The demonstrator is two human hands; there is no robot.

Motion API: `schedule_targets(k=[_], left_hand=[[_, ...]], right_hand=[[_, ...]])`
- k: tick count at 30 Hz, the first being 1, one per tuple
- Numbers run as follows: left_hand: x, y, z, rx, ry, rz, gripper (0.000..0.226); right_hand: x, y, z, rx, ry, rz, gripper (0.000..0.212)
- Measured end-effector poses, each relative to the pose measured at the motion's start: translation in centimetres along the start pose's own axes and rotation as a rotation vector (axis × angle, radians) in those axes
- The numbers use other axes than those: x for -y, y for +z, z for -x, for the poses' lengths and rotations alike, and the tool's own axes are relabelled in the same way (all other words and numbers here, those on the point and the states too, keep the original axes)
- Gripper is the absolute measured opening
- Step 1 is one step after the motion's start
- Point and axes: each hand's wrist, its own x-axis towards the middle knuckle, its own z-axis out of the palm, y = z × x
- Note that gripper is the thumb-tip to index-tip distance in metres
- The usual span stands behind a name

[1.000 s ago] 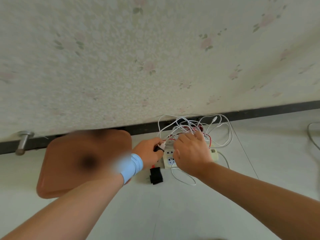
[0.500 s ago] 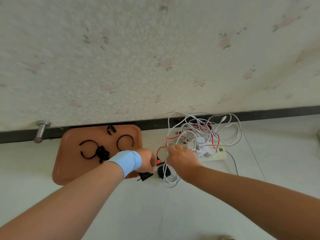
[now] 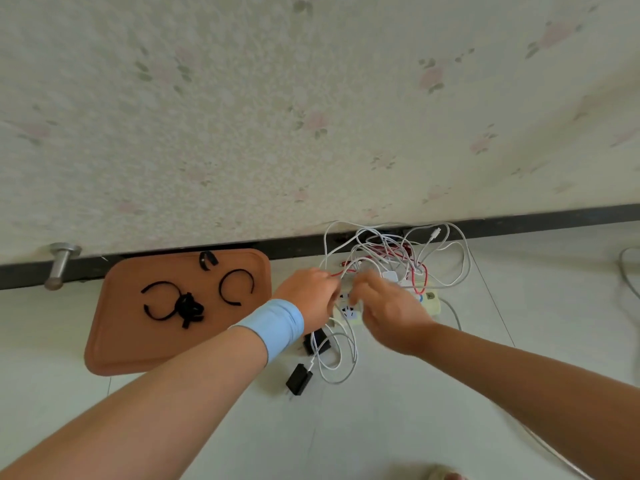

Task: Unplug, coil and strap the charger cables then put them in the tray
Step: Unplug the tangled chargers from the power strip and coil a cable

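Left hand (image 3: 306, 292): back toward the camera, fingers curled down over the near end of the power strip. A red cable (image 3: 420, 282) meets its fingertips, but I cannot tell whether it is pinched.
Left wrist: wears a light blue wristband (image 3: 273, 327).
Right hand (image 3: 388, 306): blurred, fingers bent down over the strip just beside the left hand. I cannot tell if it grips anything.
Power strip (image 3: 431, 301): cream, lying on the floor near the wall, its middle covered by the hands. A white charger (image 3: 389, 276) stands plugged in behind the right hand.
White cables (image 3: 450, 258): a loose tangle with the red one, between the strip and the skirting board (image 3: 554, 220).
Cable loop (image 3: 341, 358): white, on the floor just in front of the hands.
Black chargers: one (image 3: 298, 379) lies unplugged on the floor, joined to the white loop. The other (image 3: 317, 341) lies near the left wrist.
Tray (image 3: 138, 351): orange-brown, on the floor to the left, partly under the left forearm, holding no cables.
Black straps (image 3: 235, 287): curled open and lying in the tray.
Doorstop (image 3: 60, 263): metal, at the far left by the wall.
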Motion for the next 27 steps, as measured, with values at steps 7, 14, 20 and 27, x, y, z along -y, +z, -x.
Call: schedule_targets(k=[7, 14, 20, 27], left_hand=[[-2.7, 2.6, -3.9, -0.004, 0.146, -0.073, 0.037], [-3.3, 3.7, -5.0, -0.042, 0.088, -0.064, 0.037], [-3.4, 4.4, -5.3, -0.103, -0.005, 0.002, 0.038], [-3.9, 5.5, -6.0, -0.046, -0.063, 0.011, 0.053]], right_hand=[[-4.9, -2.8, 0.9, 0.135, 0.312, 0.226, 0.036], [-6.0, -2.2, 1.5, 0.238, 0.128, 0.401, 0.036], [-6.2, -2.5, 1.8, 0.151, -0.055, 0.303, 0.019], [-6.9, -3.0, 2.1, 0.170, 0.173, 0.133, 0.048]])
